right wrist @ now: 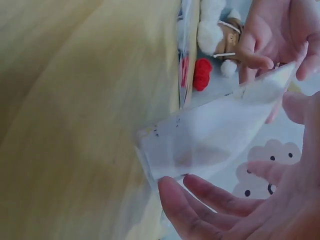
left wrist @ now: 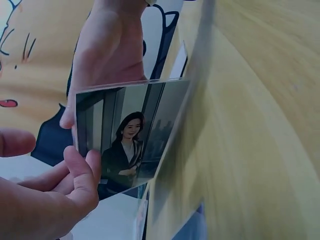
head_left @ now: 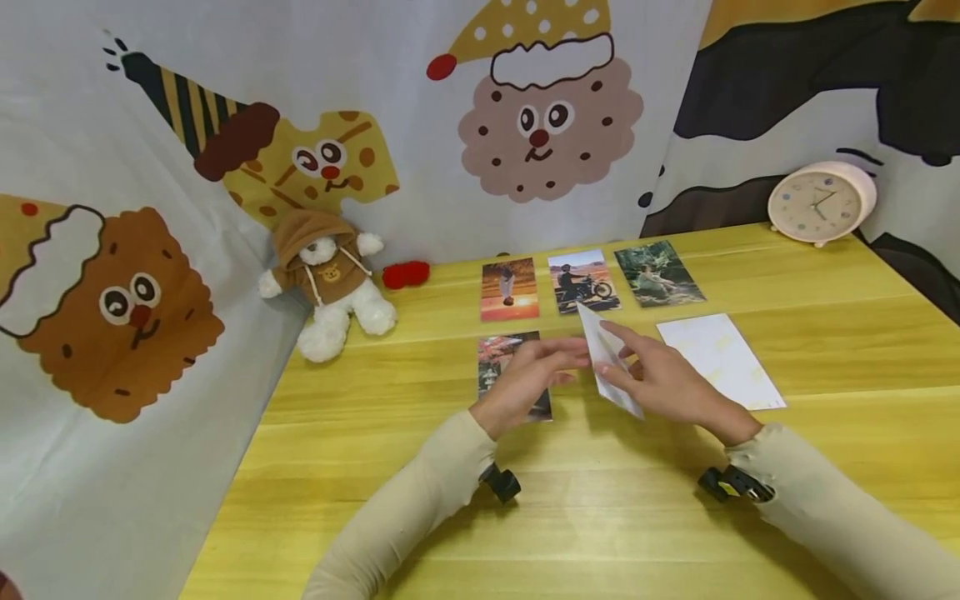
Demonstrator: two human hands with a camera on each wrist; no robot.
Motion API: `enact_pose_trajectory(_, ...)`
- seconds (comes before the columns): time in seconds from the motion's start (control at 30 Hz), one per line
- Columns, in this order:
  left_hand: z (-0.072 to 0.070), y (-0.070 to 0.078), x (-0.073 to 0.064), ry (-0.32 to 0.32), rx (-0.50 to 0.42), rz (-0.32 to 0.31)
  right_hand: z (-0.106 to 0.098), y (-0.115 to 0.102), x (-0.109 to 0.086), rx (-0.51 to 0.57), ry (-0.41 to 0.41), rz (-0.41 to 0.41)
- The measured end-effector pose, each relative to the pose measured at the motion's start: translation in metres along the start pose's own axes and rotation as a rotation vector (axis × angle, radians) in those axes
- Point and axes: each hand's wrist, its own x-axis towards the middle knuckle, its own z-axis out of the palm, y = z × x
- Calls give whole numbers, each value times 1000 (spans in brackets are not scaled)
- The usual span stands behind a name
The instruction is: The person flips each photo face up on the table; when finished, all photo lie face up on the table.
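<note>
Above the table, my right hand (head_left: pixel 663 379) holds a tilted photo card (head_left: pixel 603 367) between its thumb and fingers. The card's pale back shows in the right wrist view, while its picture side (left wrist: pixel 132 145), a person in a dark suit, faces the left wrist camera. My left hand (head_left: pixel 525 375) reaches to the card from the left, its fingertips (left wrist: pixel 77 162) at the picture side and its thumb held away. Beneath that hand lies another photo card (head_left: pixel 491 354), partly hidden. Farther back are a sunset photo (head_left: pixel 510 290), a motorcycle photo (head_left: pixel 583 282) and a greenery photo (head_left: pixel 660 273).
A white, face-down card or stack (head_left: pixel 723 360) lies right of my right hand. A round clock (head_left: pixel 821 202) stands at the back right. At the back left are a plush toy in a brown hoodie (head_left: pixel 330 279) and a small red object (head_left: pixel 406 275). Printed cloth hangs behind.
</note>
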Motion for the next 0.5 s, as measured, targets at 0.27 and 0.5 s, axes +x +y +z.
enact_pose_trajectory(0.27, 3, 2, 0, -22, 8, 2, -5, -5, -2, -35, 13, -59)
enact_pose_trajectory(0.5, 4, 1, 1, -62, 27, -12, -13, -7, -3, -73, 19, -81)
